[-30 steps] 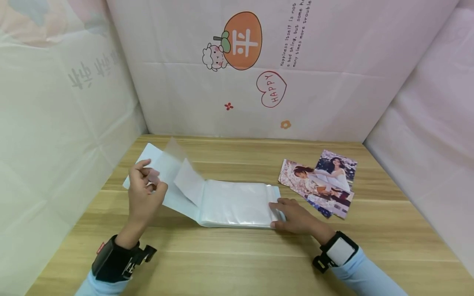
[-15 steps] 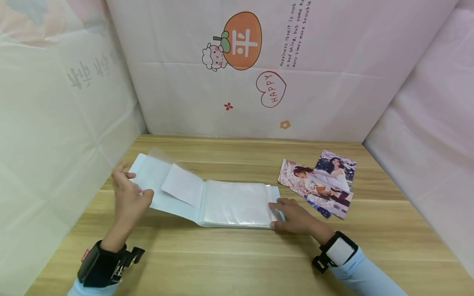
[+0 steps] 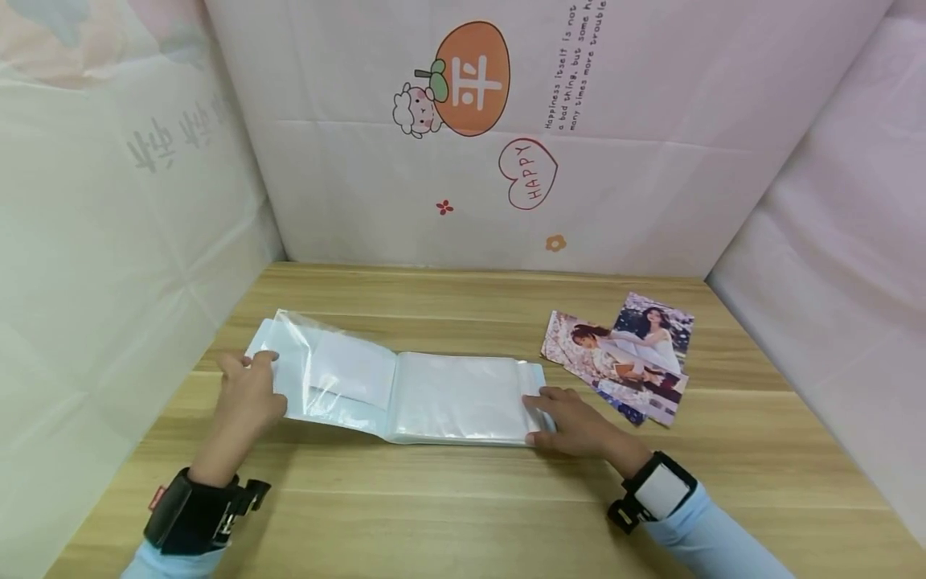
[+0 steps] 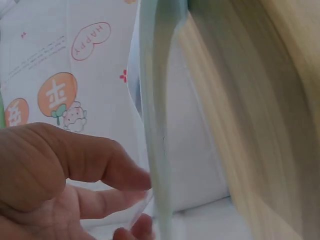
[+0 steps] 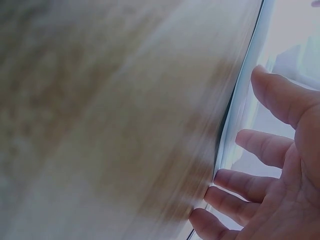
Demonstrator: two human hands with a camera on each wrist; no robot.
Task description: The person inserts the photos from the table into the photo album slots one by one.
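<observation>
A pale blue photo album lies spread on the table, clear sleeve pages showing. A white card sits under the clear sleeve over its left cover, which tilts up off the table. At this cover's outer edge my left hand holds on with bent fingers and thumb; in the left wrist view the thumb tip meets the cover's edge. My right hand rests on the album's right end, its fingers fairly straight and spread in the right wrist view.
Several overlapping photo prints of people among blossoms lie right of the album. Printed white cloth stands behind the wooden table and along both sides. Each wrist wears a black strapped device.
My left hand has moved left and down, and the left cover has lowered with it. The raised clear page now lies over the white card. The right hand stays put.
</observation>
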